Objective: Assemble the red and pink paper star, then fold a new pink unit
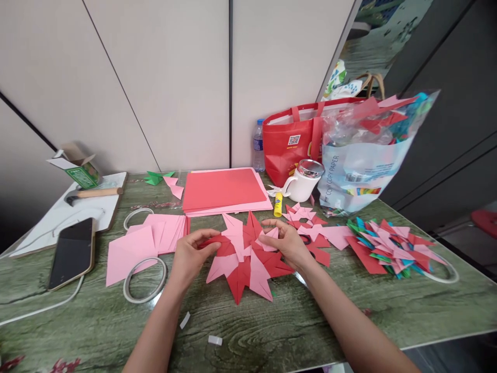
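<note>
Between my hands is a folded paper star [252, 269] of alternating red and pink pieces, held just over the table. My left hand [194, 254] pinches a red point on its left side between thumb and fingers. On the opposite side my right hand [285, 241] grips a pink piece near the upper right edge, thumb on top. Part of the star's right edge lies behind the right fingers. A stack of pink paper squares [155, 235] lies left of my left hand, with a roll of tape [145, 280] in front. Scissors [306, 240] partly show beyond my right wrist.
Red and pink sheets [225, 189] lie at the back. A white mug [305, 181], glue stick [278, 204], red bag [287, 150] and plastic bag of folded paper [357, 166] stand right. More paper stars [396, 246] lie right; a phone [73, 254] and hammer [95, 192] left.
</note>
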The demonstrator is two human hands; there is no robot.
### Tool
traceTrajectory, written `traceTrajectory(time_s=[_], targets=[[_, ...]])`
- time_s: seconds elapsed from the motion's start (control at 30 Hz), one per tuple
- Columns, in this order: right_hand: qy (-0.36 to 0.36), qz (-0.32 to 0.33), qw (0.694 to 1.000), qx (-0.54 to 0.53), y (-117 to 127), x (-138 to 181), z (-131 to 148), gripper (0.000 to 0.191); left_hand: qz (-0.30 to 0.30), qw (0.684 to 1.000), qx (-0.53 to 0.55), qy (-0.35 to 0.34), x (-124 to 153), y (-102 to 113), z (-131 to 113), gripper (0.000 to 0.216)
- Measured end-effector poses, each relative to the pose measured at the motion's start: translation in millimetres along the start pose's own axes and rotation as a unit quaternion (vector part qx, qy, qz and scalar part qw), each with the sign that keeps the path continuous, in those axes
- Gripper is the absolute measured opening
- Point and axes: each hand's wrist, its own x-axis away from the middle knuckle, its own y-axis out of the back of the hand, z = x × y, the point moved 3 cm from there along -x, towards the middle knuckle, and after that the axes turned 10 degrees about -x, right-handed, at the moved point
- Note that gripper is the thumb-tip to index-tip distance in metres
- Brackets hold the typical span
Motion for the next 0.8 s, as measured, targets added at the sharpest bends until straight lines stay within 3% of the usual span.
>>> traceTrajectory(time_s=[0.17, 0.27, 0.53, 0.8], targets=[[-0.019, -0.015, 0.999, -0.044, -2, 1, 0, 0.051, -0.011, 0.998, 0.064, 0.019, 0, 1, -1, 0.042], [-0.031, -0.030, 0.996, -0.074, -1, 0, 0, 0.052, -0.010, 0.996, 0.089, 0.011, 0, 2, -2, 0.036], [-0.081, -0.029, 0.989, -0.124, 6, -5, -6, 0.051, 0.039, 0.995, 0.092, 0.011, 2, 1, -4, 0.048], [-0.130, -0.015, 0.980, -0.148, 4, -3, -11, 0.045, 0.015, 0.996, 0.091, 0.010, 3, 0, -7, 0.043]])
